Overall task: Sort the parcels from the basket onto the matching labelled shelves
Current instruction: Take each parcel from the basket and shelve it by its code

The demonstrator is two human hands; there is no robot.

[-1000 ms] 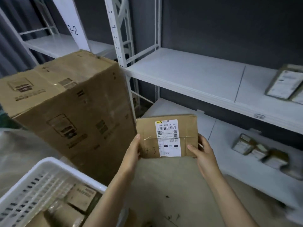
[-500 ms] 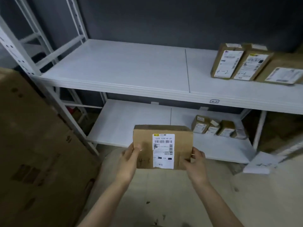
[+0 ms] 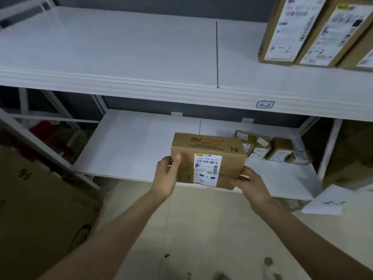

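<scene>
I hold a brown cardboard parcel (image 3: 207,158) with a white shipping label and "4-3" handwritten on its front. My left hand (image 3: 165,176) grips its left end with the thumb on the front face. My right hand (image 3: 249,183) grips its lower right corner. The parcel hangs over the front edge of the low white shelf (image 3: 129,150). Several small parcels (image 3: 272,151) stand on that shelf just to the right. The upper shelf (image 3: 121,57) carries a "4-2" tag (image 3: 265,105) and parcels marked "4-2" (image 3: 286,29) at its right end.
A large cardboard box (image 3: 34,209) stands on the floor at the left. A white sheet marked "4-3" (image 3: 333,203) lies on the floor at the right. White shelf uprights (image 3: 46,144) run down at the left. The basket is out of view.
I have stepped closer to the shelves and the view has swung right. The parcel has moved forward and down toward the low shelf, tilted so its top face shows. Both hands keep their grip.
</scene>
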